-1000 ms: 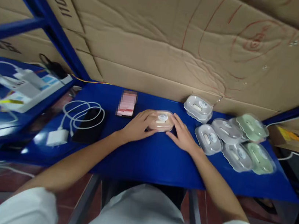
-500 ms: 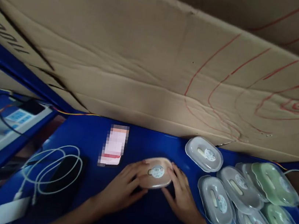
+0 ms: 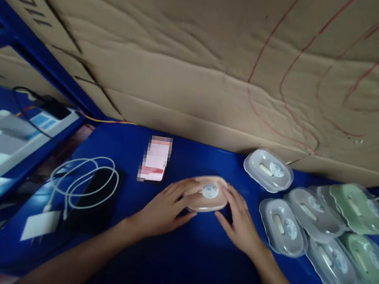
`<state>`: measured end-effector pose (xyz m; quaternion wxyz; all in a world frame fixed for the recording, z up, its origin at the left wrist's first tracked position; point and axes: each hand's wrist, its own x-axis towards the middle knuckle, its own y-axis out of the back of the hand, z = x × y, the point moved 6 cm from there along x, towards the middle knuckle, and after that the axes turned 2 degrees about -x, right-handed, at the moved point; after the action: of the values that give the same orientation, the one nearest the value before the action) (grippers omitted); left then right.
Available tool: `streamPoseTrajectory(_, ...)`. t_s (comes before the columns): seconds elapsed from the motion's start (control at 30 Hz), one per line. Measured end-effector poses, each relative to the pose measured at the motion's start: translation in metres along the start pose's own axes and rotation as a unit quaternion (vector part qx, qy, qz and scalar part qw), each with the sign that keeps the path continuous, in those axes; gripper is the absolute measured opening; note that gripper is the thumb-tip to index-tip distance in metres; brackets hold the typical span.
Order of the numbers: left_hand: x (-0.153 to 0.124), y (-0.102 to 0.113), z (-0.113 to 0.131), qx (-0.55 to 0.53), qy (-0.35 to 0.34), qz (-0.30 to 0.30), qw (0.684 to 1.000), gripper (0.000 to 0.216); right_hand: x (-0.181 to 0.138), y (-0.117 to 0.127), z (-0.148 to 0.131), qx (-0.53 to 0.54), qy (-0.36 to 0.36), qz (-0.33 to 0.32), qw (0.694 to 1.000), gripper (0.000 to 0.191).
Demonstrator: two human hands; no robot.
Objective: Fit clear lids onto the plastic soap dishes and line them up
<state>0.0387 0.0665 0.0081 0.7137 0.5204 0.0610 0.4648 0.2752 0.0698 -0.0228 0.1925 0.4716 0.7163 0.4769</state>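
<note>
A pink oval plastic box [image 3: 207, 202] with a clear lid and a round white label sits low over the blue tabletop in front of me. My left hand [image 3: 170, 205] grips its left side, fingers reaching over the lid and thumb at the near edge. On the opposite side, my right hand [image 3: 237, 217] has its fingertips on the lid's right edge, with the thumb by the near rim. Right of my hands lie similar boxes, among them a grey box [image 3: 280, 234] and a green box [image 3: 354, 198]. Whether the pink box touches the table I cannot tell.
A phone [image 3: 155, 158] with a blurred screen lies behind my left hand. Left of it are a coiled white cable [image 3: 71, 191], a white charger [image 3: 40, 225] and a black flat object [image 3: 95, 211]. Tall cardboard [image 3: 184, 80] walls off the back. A power strip [image 3: 34, 139] stands far left.
My view has tipped downward, so the whole scene sits higher in the picture. My left fingers have shifted further over the lid. Both hands stay on the pink box.
</note>
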Motion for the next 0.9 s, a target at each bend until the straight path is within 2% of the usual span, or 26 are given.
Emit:
streamPoseTrajectory(0.13, 0.001, 0.004, 0.001, -0.004, -0.018, 0.009, 1.000, 0.052, -0.002, 0.000, 0.001, -0.008, 0.004, 0.010, 1.000, 0.078)
streamPoseTrajectory(0.37, 0.014, 0.008, 0.001, -0.012, -0.030, 0.031, 0.999, 0.057, 0.013, 0.011, -0.001, 0.004, 0.011, 0.022, 1.000, 0.075)
streamPoseTrajectory(0.47, 0.009, 0.007, 0.002, -0.013, -0.034, 0.039, 0.999, 0.057, 0.010, 0.010, -0.003, 0.006, 0.011, 0.028, 1.000, 0.074)
streamPoseTrajectory(0.6, -0.005, 0.000, 0.001, -0.003, -0.025, 0.009, 1.000, 0.056, -0.004, -0.002, -0.005, 0.003, 0.010, 0.012, 1.000, 0.077)
streamPoseTrajectory(0.67, -0.008, -0.001, 0.001, 0.000, -0.033, 0.013, 0.999, 0.056, -0.006, -0.005, -0.005, -0.005, 0.009, 0.017, 1.000, 0.078)
streamPoseTrajectory(0.77, -0.005, 0.002, 0.003, -0.001, -0.032, 0.039, 0.999, 0.056, -0.002, -0.003, -0.007, -0.008, 0.007, 0.016, 1.000, 0.077)
streamPoseTrajectory(0.9, 0.000, 0.002, 0.009, 0.017, -0.027, 0.025, 0.999, 0.051, 0.005, 0.001, -0.011, 0.009, 0.023, 0.019, 1.000, 0.075)
